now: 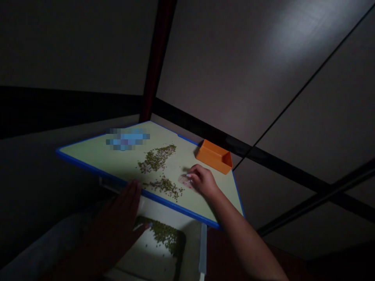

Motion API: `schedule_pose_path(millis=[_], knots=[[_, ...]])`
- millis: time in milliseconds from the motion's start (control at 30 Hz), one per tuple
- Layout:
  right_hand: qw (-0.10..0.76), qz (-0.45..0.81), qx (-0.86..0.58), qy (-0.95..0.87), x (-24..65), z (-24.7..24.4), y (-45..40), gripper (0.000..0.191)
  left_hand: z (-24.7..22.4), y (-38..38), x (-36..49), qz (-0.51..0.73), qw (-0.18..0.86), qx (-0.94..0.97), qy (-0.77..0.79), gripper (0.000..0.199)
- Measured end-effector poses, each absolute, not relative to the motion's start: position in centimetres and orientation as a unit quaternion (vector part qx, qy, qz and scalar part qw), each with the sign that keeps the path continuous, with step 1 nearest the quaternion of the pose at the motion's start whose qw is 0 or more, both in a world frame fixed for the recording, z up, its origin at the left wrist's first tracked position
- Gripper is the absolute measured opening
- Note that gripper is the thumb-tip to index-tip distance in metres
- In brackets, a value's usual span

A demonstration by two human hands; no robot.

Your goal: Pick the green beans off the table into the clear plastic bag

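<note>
Two loose patches of small green-brown grains lie on a pale tabletop [190, 152] with a blue rim: a farther heap [156, 158] and a nearer heap [166, 187]. My right hand [203, 180] rests over the board to the right of the nearer heap, its fingers curled in a pinch; whatever they hold is too small to make out. Beside those fingertips is a faint pinkish patch [185, 180]. At the near blue edge, my left hand [124, 212] has its fingers stretched out and its thumb spread, above a pale open container [149, 248] holding more green grains [165, 236].
An orange open box [213, 157] stands at the tabletop's back right. A blurred blue item [127, 139] lies at the back left. Dark-trimmed panels [222, 78] rise right behind the table, with a dark red post [156, 58] at the corner. The light is dim.
</note>
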State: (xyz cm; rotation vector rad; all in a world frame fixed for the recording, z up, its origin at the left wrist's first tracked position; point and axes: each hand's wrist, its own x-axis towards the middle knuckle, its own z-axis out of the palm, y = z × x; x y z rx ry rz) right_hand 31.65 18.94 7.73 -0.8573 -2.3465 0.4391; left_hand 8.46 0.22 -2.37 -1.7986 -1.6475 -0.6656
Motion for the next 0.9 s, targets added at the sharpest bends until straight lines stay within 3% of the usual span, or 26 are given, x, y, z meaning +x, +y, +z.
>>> schedule_pose_path(millis=[133, 367, 533, 900], knots=[[0.305, 0.141, -0.361, -0.870, 30.5, 8.5, 19.6, 0.016, -2.8, 0.1, 9.0, -0.258, 0.295, -0.671, -0.629, 0.087], [0.150, 0.011, -0.480, -0.864, 25.1, 12.3, 23.2, 0.024, -2.3, -0.3, 9.8, -0.267, 0.261, -0.657, -0.654, 0.082], [0.101, 0.022, -0.511, -0.853, 23.0, 13.5, 26.5, 0.017, -1.7, -0.5, 9.7, -0.263, 0.292, -0.658, -0.643, 0.086], [0.134, 0.046, -0.493, -0.858, 23.3, 11.0, 25.2, 0.023, -1.5, -0.6, 9.1, -0.261, 0.284, -0.682, -0.622, 0.088]])
